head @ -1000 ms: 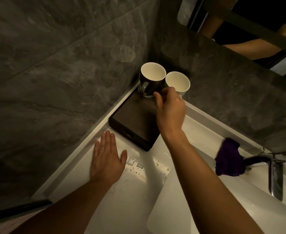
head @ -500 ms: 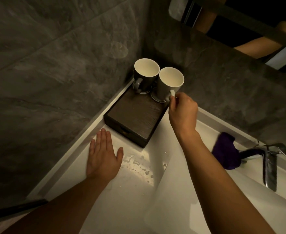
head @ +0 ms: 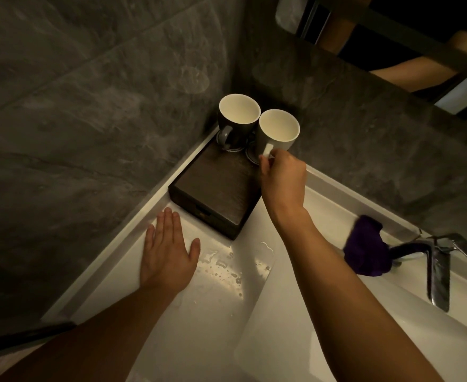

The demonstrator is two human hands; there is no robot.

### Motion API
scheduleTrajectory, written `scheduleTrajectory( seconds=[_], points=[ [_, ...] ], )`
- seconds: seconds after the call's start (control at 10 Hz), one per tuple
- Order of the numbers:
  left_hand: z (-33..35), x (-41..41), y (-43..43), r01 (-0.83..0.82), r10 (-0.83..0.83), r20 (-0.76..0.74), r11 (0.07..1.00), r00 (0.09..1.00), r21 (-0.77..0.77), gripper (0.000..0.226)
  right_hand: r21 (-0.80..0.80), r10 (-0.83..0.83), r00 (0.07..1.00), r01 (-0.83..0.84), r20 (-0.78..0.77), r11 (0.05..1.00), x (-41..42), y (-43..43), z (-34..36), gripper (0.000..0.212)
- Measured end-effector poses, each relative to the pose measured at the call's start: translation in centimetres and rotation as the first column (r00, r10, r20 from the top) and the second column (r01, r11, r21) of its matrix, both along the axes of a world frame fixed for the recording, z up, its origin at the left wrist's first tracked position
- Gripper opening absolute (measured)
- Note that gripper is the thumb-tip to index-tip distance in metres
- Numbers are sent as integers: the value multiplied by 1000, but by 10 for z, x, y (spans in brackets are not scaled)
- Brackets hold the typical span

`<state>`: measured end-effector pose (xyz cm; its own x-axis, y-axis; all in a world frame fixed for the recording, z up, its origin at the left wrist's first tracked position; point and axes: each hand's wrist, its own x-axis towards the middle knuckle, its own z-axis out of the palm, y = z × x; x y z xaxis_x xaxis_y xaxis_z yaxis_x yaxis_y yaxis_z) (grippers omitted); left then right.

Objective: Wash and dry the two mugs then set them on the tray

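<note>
The right hand (head: 283,183) pinches the handle of the white mug (head: 277,133), which stands on the tray (head: 216,188) beside the dark mug (head: 236,119). The left hand (head: 167,255) lies flat on the bench (head: 199,326), fingers (head: 169,224) straight.

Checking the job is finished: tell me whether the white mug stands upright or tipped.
Upright: the white mug has its open mouth facing up and its base on the dark tray, the right hand pinching its handle.

The right hand (head: 283,180) was drawn back from in front of the two mugs, and the handle of the white mug (head: 277,133) was pinched. The white mug was thereby uncovered, close beside the dark mug (head: 236,119).
</note>
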<state>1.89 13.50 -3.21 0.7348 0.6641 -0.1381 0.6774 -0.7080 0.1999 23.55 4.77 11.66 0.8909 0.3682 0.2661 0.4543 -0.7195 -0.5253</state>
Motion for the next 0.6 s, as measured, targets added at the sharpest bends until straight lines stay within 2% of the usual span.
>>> scheduleTrajectory(
  seconds=[0.2,0.4,0.5,0.6],
  points=[
    [3,-1,-2,4,-4,-2,1000,1000,2,85,-33,-1,1000,2,24,999,3,-3,-3,24],
    [12,-4,0,14,-14,1,999,1000,-42,86,-17,40,999,-40,-20,999,-6,-14,3,32],
    [19,-11,8,17,1,94,982,996,-188,86,-49,91,996,-92,-24,995,-21,-41,1,31],
    [30,-44,0,-17,58,215,982,975,-190,77,-131,103,991,-114,-91,985,-49,-88,-8,35]
  ],
)
